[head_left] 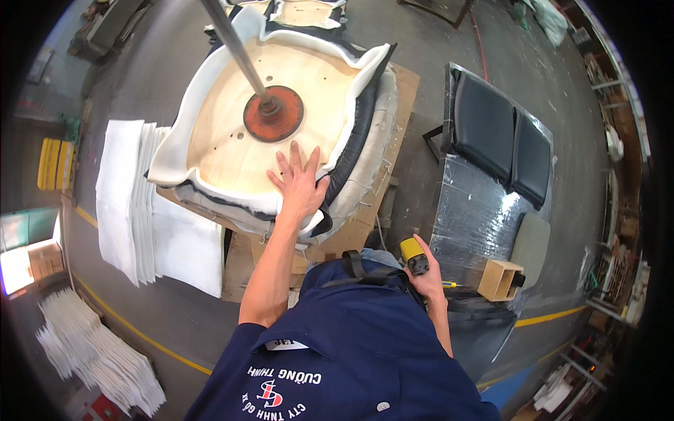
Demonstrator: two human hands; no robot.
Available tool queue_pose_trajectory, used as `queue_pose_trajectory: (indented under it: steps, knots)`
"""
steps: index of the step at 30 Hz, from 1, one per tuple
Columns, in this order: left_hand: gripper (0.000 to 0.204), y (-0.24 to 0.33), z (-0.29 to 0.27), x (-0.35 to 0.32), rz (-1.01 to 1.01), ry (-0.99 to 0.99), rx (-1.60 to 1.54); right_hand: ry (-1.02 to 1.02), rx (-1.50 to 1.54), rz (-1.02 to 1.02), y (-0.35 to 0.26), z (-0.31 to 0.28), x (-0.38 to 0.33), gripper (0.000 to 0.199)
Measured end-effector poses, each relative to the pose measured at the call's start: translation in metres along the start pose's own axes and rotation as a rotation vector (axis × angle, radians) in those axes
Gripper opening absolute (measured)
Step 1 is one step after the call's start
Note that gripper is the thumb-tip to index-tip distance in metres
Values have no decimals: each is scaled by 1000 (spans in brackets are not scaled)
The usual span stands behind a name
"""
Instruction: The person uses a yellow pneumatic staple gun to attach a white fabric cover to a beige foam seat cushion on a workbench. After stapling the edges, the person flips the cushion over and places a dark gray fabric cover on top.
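Observation:
My left hand [302, 186] lies with spread fingers on a plywood seat panel [217, 105], close to its near edge. White padding [172, 151] and a black cover [354, 144] stand up around the panel's rim. A round red press plate [256, 123] on a metal rod [239, 52] rests on the middle of the wood. Down at my right side, my right hand [430, 277] is closed around a yellow-and-black staple gun [413, 254]. The tool is apart from the seat, and its lower part is hidden by my hand.
White padding sheets [123, 196] hang left of the work stand [404, 91]. On the right, a plastic-covered table [463, 217] holds two black cushions [484, 123], a small wooden box [497, 281] and a grey-green pad [531, 242]. More padding [95, 351] is stacked at lower left.

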State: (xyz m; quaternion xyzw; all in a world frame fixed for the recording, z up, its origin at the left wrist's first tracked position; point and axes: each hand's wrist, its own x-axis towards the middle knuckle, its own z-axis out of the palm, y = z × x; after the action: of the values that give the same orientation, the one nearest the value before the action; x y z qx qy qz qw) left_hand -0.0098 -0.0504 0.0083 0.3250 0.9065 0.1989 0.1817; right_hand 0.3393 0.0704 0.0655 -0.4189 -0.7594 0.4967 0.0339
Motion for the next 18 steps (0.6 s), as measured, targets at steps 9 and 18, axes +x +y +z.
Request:
queue_pose_trajectory:
  steps: [9,18]
  knots:
    - [68,1,10,-3,11,83,3,14,-12,109,23,-6,-16,86]
    - [72,10,8,-1,-73,99,115,-241,35,213,83,-33,68,88]
